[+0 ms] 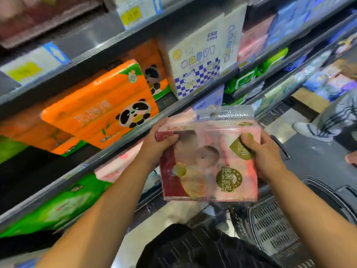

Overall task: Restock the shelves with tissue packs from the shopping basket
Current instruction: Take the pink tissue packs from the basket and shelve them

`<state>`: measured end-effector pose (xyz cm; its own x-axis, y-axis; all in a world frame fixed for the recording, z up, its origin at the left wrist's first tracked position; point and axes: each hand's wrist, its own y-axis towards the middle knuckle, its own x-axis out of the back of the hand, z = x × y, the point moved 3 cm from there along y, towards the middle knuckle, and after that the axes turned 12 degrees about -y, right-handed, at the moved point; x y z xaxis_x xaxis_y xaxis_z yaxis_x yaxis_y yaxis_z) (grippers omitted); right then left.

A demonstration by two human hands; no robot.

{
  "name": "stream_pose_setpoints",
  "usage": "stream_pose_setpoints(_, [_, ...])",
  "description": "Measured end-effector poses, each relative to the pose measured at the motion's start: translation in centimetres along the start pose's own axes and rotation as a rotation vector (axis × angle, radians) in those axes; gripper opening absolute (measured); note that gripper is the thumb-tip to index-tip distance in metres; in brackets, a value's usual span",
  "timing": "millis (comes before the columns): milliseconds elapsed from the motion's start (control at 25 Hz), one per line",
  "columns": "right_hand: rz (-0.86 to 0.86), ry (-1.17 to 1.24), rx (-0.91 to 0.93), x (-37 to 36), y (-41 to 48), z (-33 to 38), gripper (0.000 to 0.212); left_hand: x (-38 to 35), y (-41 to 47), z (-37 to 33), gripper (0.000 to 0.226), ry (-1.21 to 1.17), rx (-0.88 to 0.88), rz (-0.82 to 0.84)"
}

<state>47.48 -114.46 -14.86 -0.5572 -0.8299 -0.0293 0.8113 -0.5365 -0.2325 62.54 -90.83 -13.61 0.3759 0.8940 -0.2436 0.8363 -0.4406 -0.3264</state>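
Both hands hold one pink tissue pack [209,163] between them. My left hand [157,145] grips its left edge with the thumb curled over the front, and my right hand [265,151] clamps the right edge the same way. The pack is in the air in front of the shelf edge [96,161], above the shopping basket [274,231] and touching neither. I judge that I am carrying it across for placing, not picking it up. Pink packs [116,169] that seem a similar kind lie on the lower shelf, just left of my left wrist, beside green packs [58,206]. Orange panda packs [100,111] fill the shelf above. Next I need to lower the pack under that edge, turn it to match its neighbours and slide it in flat.
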Motion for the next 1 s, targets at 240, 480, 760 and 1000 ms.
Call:
stream_pose_setpoints(240, [0.124, -0.035, 0.097, -7.0, 0.0, 3.6, 0.054, 5.8, -3.7, -4.4, 0.071, 0.080, -0.124, -0.131])
stream_pose_setpoints(480, [0.174, -0.130, 0.229, -13.1, -1.7, 7.6, 0.036, 11.2, -7.1, -8.1, 0.051, 0.110, -0.246, -0.175])
stream_pose_setpoints(760, [0.185, -0.190, 0.376, -17.3, -3.7, 12.3, 0.051, 13.7, -11.0, -13.7, 0.046, 0.058, -0.494, -0.169])
stream_pose_setpoints(1000, [0.266, -0.230, 0.524, -18.9, -3.8, 18.0, 0.041, 12.7, -14.1, -19.2, 0.060, 0.071, -0.649, -0.200])
